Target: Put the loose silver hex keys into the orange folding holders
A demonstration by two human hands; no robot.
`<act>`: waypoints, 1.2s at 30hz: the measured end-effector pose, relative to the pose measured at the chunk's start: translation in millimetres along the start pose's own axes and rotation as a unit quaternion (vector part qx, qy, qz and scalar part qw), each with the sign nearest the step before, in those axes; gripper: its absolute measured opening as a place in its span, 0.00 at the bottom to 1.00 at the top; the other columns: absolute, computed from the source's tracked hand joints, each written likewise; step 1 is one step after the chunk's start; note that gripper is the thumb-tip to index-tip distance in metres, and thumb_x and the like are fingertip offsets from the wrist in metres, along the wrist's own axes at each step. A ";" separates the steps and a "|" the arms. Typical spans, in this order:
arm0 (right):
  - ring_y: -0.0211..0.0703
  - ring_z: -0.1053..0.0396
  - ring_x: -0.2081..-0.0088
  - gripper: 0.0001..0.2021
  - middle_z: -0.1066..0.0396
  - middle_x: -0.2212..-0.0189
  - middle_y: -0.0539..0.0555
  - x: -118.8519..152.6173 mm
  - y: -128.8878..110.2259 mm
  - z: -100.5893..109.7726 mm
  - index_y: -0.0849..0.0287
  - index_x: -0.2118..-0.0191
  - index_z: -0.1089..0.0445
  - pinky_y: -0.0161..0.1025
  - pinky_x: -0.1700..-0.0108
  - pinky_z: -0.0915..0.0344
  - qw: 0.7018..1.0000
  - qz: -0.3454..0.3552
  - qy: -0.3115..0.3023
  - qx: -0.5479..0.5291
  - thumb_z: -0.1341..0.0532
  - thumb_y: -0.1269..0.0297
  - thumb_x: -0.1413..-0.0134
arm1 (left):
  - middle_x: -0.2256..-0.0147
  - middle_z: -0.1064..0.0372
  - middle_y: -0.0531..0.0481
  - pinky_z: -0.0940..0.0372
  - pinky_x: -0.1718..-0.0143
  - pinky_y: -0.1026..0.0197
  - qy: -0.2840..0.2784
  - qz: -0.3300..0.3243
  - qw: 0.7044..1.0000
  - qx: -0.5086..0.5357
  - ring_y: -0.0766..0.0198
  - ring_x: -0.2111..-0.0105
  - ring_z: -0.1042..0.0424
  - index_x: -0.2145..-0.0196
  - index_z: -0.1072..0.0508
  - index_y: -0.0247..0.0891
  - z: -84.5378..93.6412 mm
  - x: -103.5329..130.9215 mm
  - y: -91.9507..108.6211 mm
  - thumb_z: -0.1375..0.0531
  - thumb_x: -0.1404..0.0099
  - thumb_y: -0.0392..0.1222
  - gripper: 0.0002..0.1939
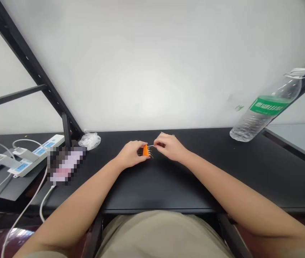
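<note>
Over the middle of the black table, my left hand (132, 153) pinches a small orange holder (146, 150) between thumb and fingers. Several thin metal rods pass through the holder and stick out on both sides; they look like hex keys. Close to its right, my right hand (170, 146) is closed, fingertips pinching one thin metal hex key (151, 146) whose other end reaches the holder. Whether that end sits inside the holder I cannot tell. Another thin metal piece (163, 133) shows just behind my right hand, partly hidden by it.
A tall water bottle (265, 111) with a green label stands at the right back. On the left lie crumpled clear plastic (90, 141), a blurred-out phone (67, 165) on a white cable, and a white power strip (38, 156) with plugged chargers. A white wall rises behind.
</note>
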State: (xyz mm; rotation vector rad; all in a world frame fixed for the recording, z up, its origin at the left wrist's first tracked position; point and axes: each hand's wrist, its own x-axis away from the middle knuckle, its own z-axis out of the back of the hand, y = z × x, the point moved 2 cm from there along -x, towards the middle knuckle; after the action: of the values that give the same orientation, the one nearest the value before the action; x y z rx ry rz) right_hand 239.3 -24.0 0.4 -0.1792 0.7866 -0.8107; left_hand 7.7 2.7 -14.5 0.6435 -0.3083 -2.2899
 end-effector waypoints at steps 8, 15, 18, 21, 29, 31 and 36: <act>0.42 0.33 0.63 0.11 0.29 0.61 0.56 3.7 -4.2 -0.8 0.58 0.62 0.26 0.38 0.63 0.40 0.993 0.048 -0.039 0.100 0.45 0.73 0.34 | 0.53 0.23 0.47 0.33 0.46 0.49 -0.006 -0.016 1.000 -0.018 0.53 0.53 0.25 0.46 0.26 0.44 -0.2 1.2 1.5 0.30 0.42 0.55 0.28; 0.42 0.36 0.66 0.12 0.30 0.58 0.58 4.6 -24.1 -8.7 0.59 0.61 0.25 0.40 0.65 0.38 0.985 0.075 -0.081 0.133 0.46 0.74 0.35 | 0.57 0.23 0.47 0.34 0.45 0.48 -0.012 -0.043 0.998 -0.036 0.52 0.54 0.26 0.51 0.23 0.44 6.6 -1.2 11.6 0.29 0.42 0.54 0.23; 0.44 0.31 0.60 0.11 0.28 0.57 0.58 1.6 -21.9 -10.1 0.57 0.59 0.24 0.42 0.57 0.33 0.997 0.054 -0.048 0.003 0.45 0.71 0.33 | 0.54 0.25 0.46 0.34 0.45 0.48 -0.003 -0.047 0.999 -0.024 0.51 0.51 0.27 0.50 0.22 0.45 7.9 -0.4 13.5 0.29 0.42 0.54 0.24; 0.45 0.28 0.59 0.07 0.26 0.60 0.55 0.6 -11.2 -9.2 0.56 0.59 0.23 0.44 0.54 0.31 0.994 -0.009 -0.006 -0.109 0.40 0.68 0.35 | 0.52 0.26 0.46 0.33 0.45 0.48 0.016 -0.043 0.999 0.001 0.52 0.50 0.28 0.48 0.22 0.46 6.6 0.6 12.4 0.28 0.43 0.54 0.26; 0.38 0.30 0.74 0.13 0.25 0.68 0.53 5.4 2.0 -13.9 0.58 0.61 0.22 0.37 0.73 0.33 0.930 -0.184 -0.080 -0.307 0.37 0.54 0.38 | 0.52 0.25 0.46 0.29 0.47 0.53 0.030 -0.058 0.994 0.083 0.56 0.52 0.26 0.47 0.23 0.45 6.8 1.3 11.4 0.28 0.42 0.51 0.26; 0.37 0.32 0.76 0.14 0.28 0.75 0.50 5.6 2.6 -16.1 0.59 0.61 0.23 0.36 0.74 0.34 0.910 -0.202 -0.100 -0.348 0.36 0.52 0.38 | 0.52 0.25 0.46 0.29 0.48 0.53 0.024 -0.063 0.993 0.094 0.56 0.52 0.26 0.47 0.23 0.45 8.3 1.7 12.0 0.28 0.42 0.50 0.26; 0.38 0.31 0.78 0.20 0.28 0.79 0.51 6.3 2.1 -21.7 0.62 0.61 0.25 0.34 0.75 0.34 0.852 -0.219 -0.149 -0.451 0.36 0.47 0.38 | 0.52 0.25 0.46 0.28 0.50 0.54 0.006 -0.066 0.991 0.118 0.56 0.53 0.25 0.47 0.23 0.45 9.7 2.4 13.1 0.28 0.42 0.52 0.26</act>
State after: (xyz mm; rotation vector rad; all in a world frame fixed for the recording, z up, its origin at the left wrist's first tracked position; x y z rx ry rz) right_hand 228.2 -23.9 -19.4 -1.3401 0.7875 -0.7508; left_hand 8.7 -7.9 -2.0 0.8186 -0.5522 -2.3942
